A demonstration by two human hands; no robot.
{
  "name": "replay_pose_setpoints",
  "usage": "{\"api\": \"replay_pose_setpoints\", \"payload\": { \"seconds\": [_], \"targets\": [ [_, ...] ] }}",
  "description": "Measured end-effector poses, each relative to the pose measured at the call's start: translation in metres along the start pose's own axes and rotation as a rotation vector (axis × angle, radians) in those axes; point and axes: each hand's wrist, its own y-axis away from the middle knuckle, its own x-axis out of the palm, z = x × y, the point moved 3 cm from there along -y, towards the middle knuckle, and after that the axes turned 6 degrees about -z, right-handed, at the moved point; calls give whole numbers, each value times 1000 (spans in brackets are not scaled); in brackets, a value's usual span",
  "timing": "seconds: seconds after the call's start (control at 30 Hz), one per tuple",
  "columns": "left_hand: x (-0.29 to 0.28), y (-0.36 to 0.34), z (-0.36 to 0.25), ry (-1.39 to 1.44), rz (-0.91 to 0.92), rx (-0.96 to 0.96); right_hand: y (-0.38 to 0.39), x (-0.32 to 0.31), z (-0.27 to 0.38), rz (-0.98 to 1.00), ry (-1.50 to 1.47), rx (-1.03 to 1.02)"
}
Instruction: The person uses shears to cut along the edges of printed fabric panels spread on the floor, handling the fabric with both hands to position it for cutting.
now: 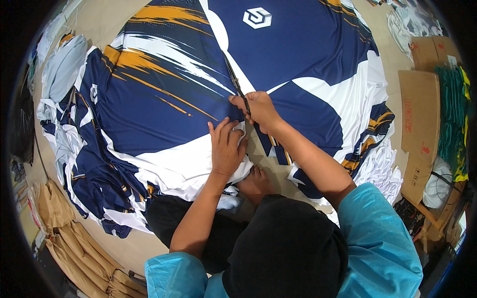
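Observation:
My right hand [261,109] grips the handles of dark scissors [232,74], whose blades point away from me along the white edge of a printed fabric sheet [164,107]. That sheet is navy with orange and white brush streaks and a white lower part. My left hand [227,145] lies on the fabric just left of the scissors, its fingers spread. To the right of the blades spreads another navy and white piece [293,49] with a white hexagon emblem. Whether the blades are apart is hard to make out.
A bare foot [256,185] rests close below my left hand. Crumpled navy and white cloth [107,186] heaps at the left, with white cloth [380,169] at the right. Cardboard boxes [419,129] stand far right, beside green cloth [449,119]. Brown wrapping [82,253] lies lower left.

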Motion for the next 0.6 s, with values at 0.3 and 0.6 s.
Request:
{"api": "replay_pose_setpoints", "payload": {
  "seconds": [0.3, 0.6],
  "targets": [
    [0, 0, 1, 2, 2, -2, -4, 3, 9, 5, -43, -11],
    [0, -1, -1, -2, 2, -5, -11, 5, 13, 14, -51, -20]
  ]
}}
